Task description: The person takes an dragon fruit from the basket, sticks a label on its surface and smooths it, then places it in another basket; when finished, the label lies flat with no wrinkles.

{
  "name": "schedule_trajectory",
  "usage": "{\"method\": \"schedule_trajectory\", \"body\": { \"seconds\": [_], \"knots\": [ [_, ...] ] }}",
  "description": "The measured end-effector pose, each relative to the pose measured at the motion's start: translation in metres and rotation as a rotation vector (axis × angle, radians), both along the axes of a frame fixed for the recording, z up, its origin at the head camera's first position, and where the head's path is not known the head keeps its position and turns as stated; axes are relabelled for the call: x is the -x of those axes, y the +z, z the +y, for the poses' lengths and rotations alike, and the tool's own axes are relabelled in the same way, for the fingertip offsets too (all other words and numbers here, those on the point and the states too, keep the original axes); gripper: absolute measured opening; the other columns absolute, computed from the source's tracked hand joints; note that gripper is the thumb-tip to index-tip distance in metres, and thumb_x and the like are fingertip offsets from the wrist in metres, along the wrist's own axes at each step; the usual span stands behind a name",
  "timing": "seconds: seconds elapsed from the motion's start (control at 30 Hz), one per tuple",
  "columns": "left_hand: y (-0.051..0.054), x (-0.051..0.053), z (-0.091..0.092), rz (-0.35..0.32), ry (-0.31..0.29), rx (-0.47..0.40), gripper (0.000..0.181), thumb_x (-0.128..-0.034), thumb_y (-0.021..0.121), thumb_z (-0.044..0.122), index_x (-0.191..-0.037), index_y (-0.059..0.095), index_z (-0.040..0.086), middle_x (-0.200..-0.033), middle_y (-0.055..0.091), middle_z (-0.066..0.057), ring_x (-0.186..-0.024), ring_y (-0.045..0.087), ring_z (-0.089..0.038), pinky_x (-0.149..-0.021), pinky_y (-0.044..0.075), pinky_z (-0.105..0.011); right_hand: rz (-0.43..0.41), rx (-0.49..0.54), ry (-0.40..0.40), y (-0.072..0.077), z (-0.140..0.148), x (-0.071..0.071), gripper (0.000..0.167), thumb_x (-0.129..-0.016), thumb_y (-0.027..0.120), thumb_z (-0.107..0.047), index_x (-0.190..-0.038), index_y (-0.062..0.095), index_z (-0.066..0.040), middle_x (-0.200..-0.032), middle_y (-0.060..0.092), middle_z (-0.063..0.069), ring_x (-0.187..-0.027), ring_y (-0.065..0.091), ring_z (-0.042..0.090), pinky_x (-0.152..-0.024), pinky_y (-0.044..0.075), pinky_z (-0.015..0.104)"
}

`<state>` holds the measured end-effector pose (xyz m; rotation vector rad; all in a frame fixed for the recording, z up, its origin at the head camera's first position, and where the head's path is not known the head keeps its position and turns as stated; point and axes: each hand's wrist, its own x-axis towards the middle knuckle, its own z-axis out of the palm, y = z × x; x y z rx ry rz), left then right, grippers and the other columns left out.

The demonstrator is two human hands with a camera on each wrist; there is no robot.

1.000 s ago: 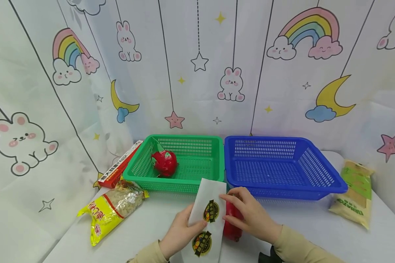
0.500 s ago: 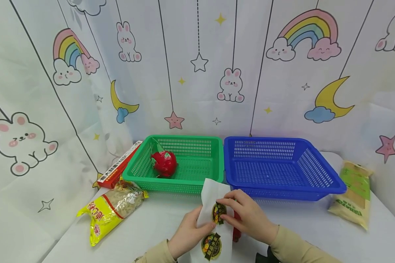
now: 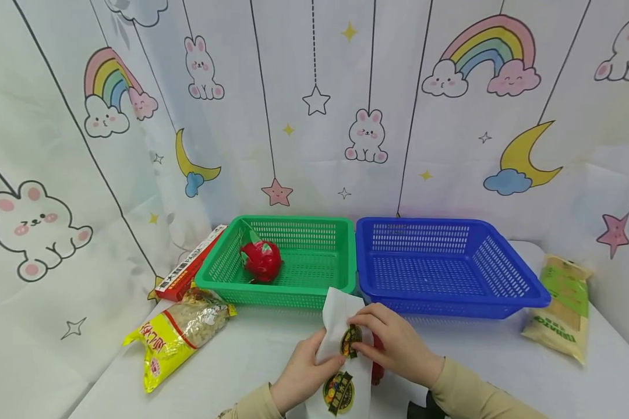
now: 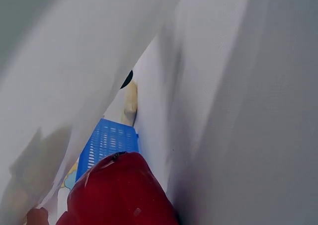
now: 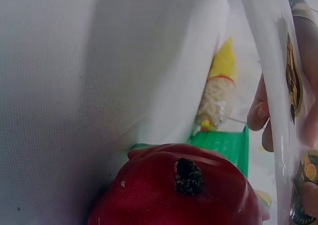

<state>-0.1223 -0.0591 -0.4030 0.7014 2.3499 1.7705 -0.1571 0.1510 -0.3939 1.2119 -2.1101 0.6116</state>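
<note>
A white paper bag [image 3: 320,401] with round fruit logos stands in front of the baskets, its upper part creased. My left hand [image 3: 306,369] grips its left side, thumb on the front, fingers behind. On the right side, my right hand [image 3: 395,346] pinches the bag near the upper logo between thumb and fingers. A red dragon fruit [image 3: 378,364] is just right of the bag, mostly hidden behind my right hand. The left wrist view shows this dragon fruit [image 4: 119,195] close up; in the right wrist view, the dragon fruit [image 5: 169,195] shows a dark end scar.
A green basket [image 3: 272,295] holds another dragon fruit [image 3: 262,261]. Beside it is a blue basket [image 3: 451,307]. To the left lie a yellow clear-fronted bag [image 3: 180,337] and a red-white box [image 3: 191,265]. A green-beige packet [image 3: 561,308] lies far right.
The paper bag has shifted right, covering more of the nearer dragon fruit. My left hand moved right with it, and my right fingers now reach over its front, bending it.
</note>
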Motion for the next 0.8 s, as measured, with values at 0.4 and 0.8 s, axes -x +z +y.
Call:
{"method": "schedule_trajectory", "body": {
  "seconds": [0.4,0.8],
  "knots": [
    [0.0002,0.0016,0.0011,-0.018,0.020,-0.010,0.041,-0.0851,0.062,0.015,-0.123,0.052,0.004,-0.114,0.063,-0.015,-0.094,0.061,-0.016,-0.074,0.051,-0.025,0.023,0.054,0.013,-0.0015,0.0039,0.0018,0.009,-0.091,0.057,-0.021,-0.088,0.061,-0.014,-0.090,0.058,-0.005,-0.081,0.056,0.007,-0.074,0.047,0.017],
    [0.0012,0.0029,-0.0029,-0.027,0.085,-0.046,0.042,-0.0855,0.061,0.014,-0.125,0.051,0.003,-0.118,0.060,-0.014,-0.101,0.057,-0.021,-0.079,0.048,-0.029,-0.013,0.021,0.036,-0.0030,0.0033,-0.0022,0.022,-0.072,0.071,-0.003,-0.087,0.060,-0.015,-0.092,0.058,-0.005,-0.082,0.057,0.009,-0.076,0.048,0.019]
  ]
}}
